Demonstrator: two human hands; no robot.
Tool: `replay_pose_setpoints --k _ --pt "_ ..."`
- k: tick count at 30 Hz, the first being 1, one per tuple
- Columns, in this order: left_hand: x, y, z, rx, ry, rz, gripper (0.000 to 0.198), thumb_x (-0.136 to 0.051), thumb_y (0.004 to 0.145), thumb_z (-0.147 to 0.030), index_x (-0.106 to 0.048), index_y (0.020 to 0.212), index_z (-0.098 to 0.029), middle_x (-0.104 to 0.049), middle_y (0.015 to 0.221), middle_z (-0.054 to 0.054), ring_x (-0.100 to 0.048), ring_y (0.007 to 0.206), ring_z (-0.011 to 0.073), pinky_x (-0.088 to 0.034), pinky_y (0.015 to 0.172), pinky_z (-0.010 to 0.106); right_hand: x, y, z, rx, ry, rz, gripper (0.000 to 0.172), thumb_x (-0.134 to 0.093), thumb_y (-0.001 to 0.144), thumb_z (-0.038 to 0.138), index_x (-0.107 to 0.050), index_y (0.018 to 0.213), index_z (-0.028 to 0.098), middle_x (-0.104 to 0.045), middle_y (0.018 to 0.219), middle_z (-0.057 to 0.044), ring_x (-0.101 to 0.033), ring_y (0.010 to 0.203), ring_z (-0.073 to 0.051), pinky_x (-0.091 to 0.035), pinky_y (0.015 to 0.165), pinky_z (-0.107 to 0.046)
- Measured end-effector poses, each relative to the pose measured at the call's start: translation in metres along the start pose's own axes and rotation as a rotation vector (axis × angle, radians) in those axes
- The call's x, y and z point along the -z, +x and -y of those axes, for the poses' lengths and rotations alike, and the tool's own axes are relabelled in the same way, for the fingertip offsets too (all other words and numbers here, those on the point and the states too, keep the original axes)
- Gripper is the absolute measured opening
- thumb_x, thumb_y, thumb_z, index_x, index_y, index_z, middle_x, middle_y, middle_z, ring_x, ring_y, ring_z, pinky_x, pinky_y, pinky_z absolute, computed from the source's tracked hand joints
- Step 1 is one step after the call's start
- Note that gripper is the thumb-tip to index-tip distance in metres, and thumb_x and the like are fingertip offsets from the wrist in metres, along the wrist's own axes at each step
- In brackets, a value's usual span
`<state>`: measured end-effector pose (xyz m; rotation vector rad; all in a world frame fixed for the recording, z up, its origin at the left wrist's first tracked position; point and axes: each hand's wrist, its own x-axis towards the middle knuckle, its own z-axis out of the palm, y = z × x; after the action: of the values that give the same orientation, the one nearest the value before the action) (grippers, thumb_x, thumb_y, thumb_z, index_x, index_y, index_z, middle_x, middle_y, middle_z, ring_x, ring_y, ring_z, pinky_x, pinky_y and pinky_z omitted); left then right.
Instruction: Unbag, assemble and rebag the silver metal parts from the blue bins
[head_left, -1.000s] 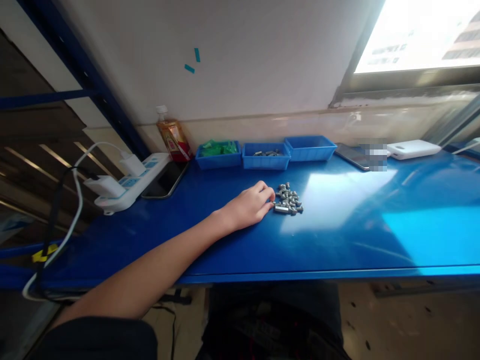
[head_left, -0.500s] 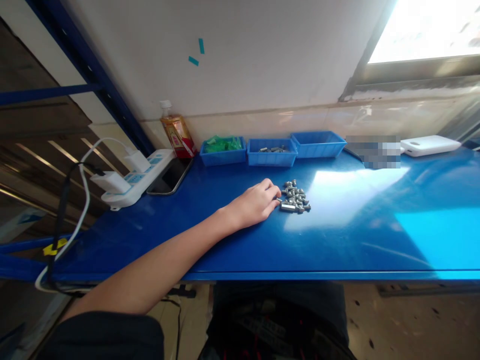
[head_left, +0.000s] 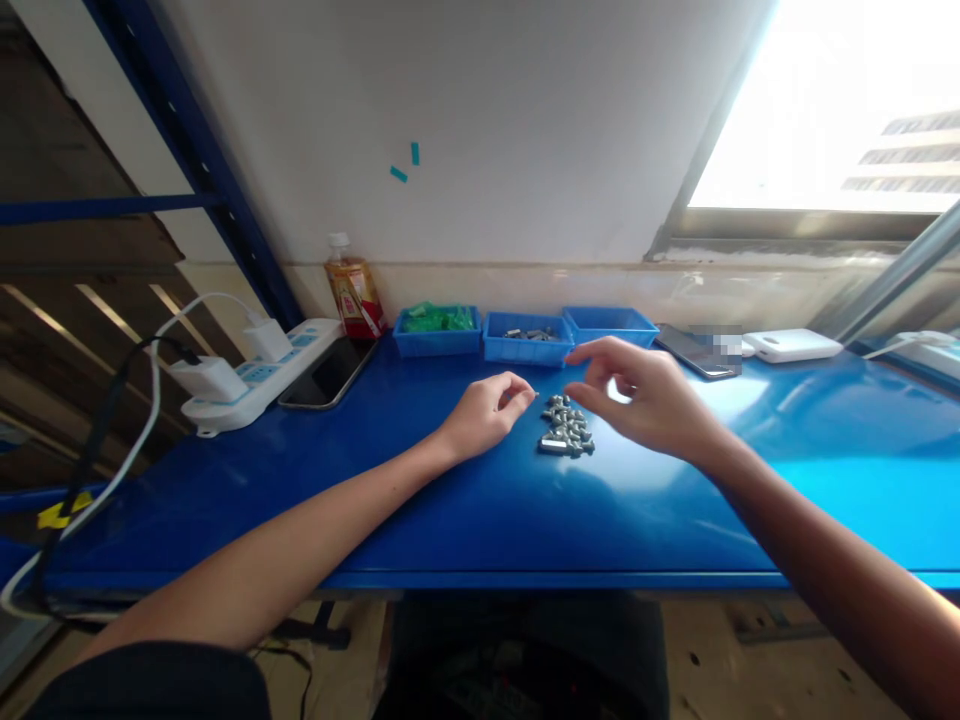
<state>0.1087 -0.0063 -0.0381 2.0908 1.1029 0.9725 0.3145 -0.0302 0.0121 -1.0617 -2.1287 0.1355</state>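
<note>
A small pile of metal screws (head_left: 571, 430) lies on the blue tabletop (head_left: 480, 520), with a longer metal piece (head_left: 553, 446) at its near left edge. Left of the pile, my left hand (head_left: 486, 412) is closed in a pinch; a tiny metal tip, looking like a screw's, pokes out between thumb and forefinger. My right hand (head_left: 643, 395) hovers just right of the pile, thumb and fingers apart, with nothing seen in it. Behind the pile stands a blue bin (head_left: 528, 350) holding metal parts.
A blue bin (head_left: 437, 343) with green pieces and another blue bin (head_left: 611, 327) line the wall. On the left are a drink bottle (head_left: 354, 290), a phone (head_left: 328, 372) and a power strip (head_left: 217, 412) with plugs. A dark phone (head_left: 694, 352) and white device (head_left: 793, 345) lie right.
My right hand has come into view from the right, beside the pile. My left hand has lifted off the pile's edge with a small piece pinched. The view has shifted slightly.
</note>
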Motion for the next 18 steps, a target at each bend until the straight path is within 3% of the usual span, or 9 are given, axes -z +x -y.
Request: replay_pose_setpoints --k 2,5,7,11,18 --pt "0.001 0.001 0.002 0.039 -0.064 0.0 0.032 -0.046 0.09 -0.043 -0.061 0.089 -0.015 -0.064 0.077 0.002 -0.055 0.063 0.0127 -0.043 0.06 0.024 -0.015 0.01 -0.004 0.055 -0.058 0.066 0.021 -0.063 0.082 0.03 -0.062 0.1 0.018 -0.061 0.069 0.001 -0.056 0.06 -0.012 -0.042 0.057 -0.024" --pt "0.001 0.002 0.007 0.064 -0.113 0.021 0.041 -0.042 0.091 -0.05 -0.059 0.078 -0.015 -0.057 0.065 -0.001 -0.051 0.058 0.0121 -0.041 0.058 0.023 -0.037 0.014 -0.01 0.168 -0.121 0.138 0.016 -0.054 0.087 0.027 -0.062 0.1 0.021 -0.065 0.084 -0.003 -0.06 0.076 -0.015 -0.042 0.066 -0.025" --pt "0.0 0.003 0.009 0.068 -0.153 0.03 0.044 -0.04 0.091 -0.052 -0.059 0.078 -0.015 -0.056 0.064 -0.001 -0.05 0.058 0.012 -0.04 0.057 0.023 -0.045 0.008 -0.013 0.196 -0.127 0.112 0.019 -0.053 0.088 0.026 -0.06 0.105 0.021 -0.066 0.09 -0.004 -0.06 0.084 -0.017 -0.043 0.071 -0.026" --pt "-0.002 0.004 0.008 0.075 -0.209 0.034 0.043 -0.041 0.091 -0.052 -0.06 0.085 -0.014 -0.06 0.071 0.001 -0.051 0.059 0.0119 -0.041 0.058 0.023 -0.045 -0.004 -0.018 0.165 -0.113 0.007 0.019 -0.055 0.088 0.027 -0.06 0.105 0.019 -0.065 0.086 -0.005 -0.059 0.079 -0.016 -0.042 0.07 -0.025" --pt "-0.001 0.003 0.006 0.042 -0.162 0.078 0.047 -0.038 0.091 -0.055 -0.057 0.075 -0.015 -0.056 0.061 -0.001 -0.052 0.059 0.0131 -0.041 0.06 0.024 -0.047 -0.006 -0.013 0.138 -0.063 0.034 0.01 -0.057 0.087 0.026 -0.061 0.094 0.019 -0.064 0.081 -0.003 -0.057 0.075 -0.014 -0.041 0.068 -0.023"
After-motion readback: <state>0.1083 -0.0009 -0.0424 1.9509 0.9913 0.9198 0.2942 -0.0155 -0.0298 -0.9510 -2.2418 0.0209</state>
